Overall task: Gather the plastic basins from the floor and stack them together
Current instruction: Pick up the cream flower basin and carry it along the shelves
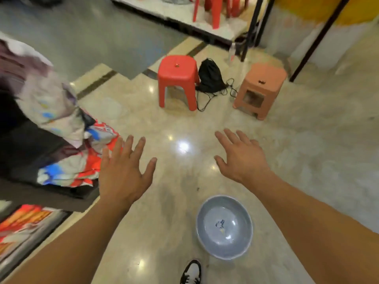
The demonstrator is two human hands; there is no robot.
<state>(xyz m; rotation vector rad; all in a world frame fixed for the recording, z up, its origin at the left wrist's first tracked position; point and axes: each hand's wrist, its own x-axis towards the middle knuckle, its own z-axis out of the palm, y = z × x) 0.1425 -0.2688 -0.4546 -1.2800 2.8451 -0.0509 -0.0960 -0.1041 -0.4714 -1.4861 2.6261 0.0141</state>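
Grey-blue plastic basin (224,226) sits upright on the glossy floor (307,152), just beyond a black-and-white shoe (191,272), while left hand (123,171) and right hand (242,156) hover beyond it, each grip spread, empty.

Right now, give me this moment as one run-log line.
left hand: open, empty | right hand: open, empty | grey basin: on floor, untouched

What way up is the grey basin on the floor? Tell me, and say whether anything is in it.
Upright and empty: the grey basin sits on its base, its open bowl facing up, showing only a printed mark inside.
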